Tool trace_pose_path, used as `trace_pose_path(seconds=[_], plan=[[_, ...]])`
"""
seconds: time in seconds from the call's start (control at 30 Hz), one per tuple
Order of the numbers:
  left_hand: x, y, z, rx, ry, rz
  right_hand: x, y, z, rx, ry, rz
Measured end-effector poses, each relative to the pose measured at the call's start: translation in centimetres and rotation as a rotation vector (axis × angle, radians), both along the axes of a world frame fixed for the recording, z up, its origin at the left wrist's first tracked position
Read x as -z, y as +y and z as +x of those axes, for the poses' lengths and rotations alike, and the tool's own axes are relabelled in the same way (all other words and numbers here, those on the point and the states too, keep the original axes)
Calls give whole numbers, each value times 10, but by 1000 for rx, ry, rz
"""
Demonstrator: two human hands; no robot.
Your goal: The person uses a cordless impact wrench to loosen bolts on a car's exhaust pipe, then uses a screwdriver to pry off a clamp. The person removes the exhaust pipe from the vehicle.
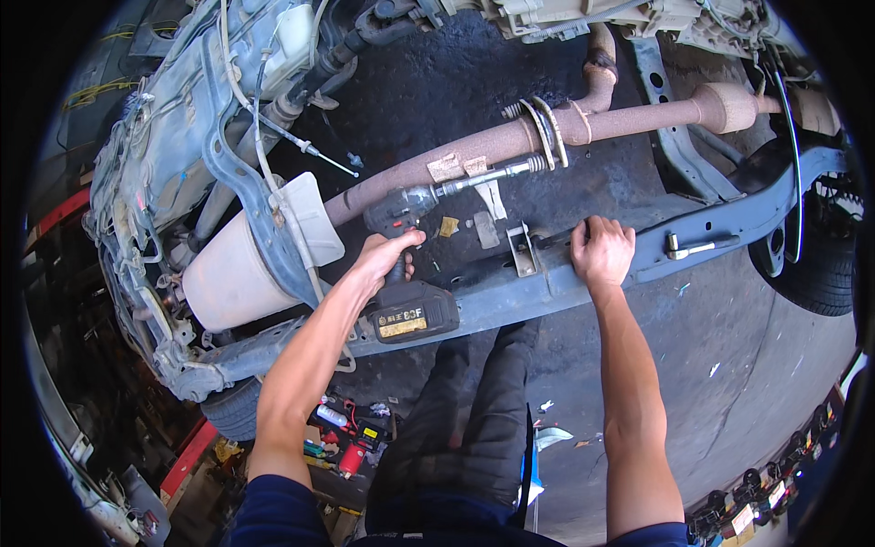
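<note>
My left hand (387,260) is closed round the grip of a cordless impact wrench (401,211) with a black battery pack at its base. From the wrench a long extension with a socket (497,175) reaches to the spring bolt at a flange (550,135) on the rusty exhaust pipe (437,164). Whether the socket sits fully on the bolt I cannot tell. My right hand (603,251) rests with curled fingers over the blue-grey frame rail (656,244), to the right of a small upright bracket (522,251).
A ratchet (697,246) lies on the rail to the right. At left sits a large muffler (239,273) under a blue cross member. A tyre (816,273) stands at the right end. Several tools and a red can (351,459) lie on the floor below left.
</note>
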State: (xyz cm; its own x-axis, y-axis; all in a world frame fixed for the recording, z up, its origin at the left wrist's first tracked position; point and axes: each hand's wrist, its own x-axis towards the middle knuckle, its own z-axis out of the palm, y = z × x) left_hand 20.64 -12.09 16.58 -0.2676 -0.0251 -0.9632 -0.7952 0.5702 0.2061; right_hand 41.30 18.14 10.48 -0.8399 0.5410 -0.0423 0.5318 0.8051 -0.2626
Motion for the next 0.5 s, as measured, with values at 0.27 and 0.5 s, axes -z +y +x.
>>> trace_pose_path(seconds=[0.27, 0.5], plan=[[-2, -1, -12, 28, -71, 3, -1, 0, -2, -37, -29, 7], [6, 8, 12, -30, -88, 13, 0, 4, -1, -75, -61, -20]])
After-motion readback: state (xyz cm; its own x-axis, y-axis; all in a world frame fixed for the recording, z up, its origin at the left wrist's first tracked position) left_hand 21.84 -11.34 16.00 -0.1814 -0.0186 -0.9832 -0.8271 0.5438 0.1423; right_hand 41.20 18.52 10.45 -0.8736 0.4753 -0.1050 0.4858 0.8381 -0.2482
